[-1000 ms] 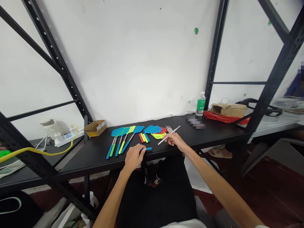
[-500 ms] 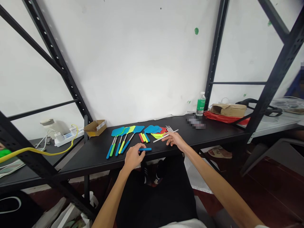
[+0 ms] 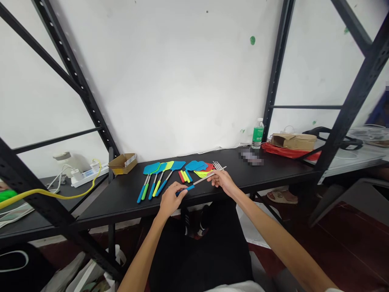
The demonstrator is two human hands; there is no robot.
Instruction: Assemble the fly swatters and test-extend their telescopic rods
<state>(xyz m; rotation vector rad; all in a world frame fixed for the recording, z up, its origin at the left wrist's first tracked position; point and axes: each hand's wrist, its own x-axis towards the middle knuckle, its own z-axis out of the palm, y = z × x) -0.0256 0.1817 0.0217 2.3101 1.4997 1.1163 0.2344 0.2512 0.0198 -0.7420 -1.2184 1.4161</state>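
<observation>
blue handle and metal rod, end to end
left hand fingers clamp the handle, right hand fingers pinch the rod; their ends meet between both sets of fingertips, probably best kept in line.

The bench is long and black. On it lie five swatters in a row, some short coloured grips, overlapping flat tops and thin metal sticks. A box and bottle sit near the wall.
</observation>
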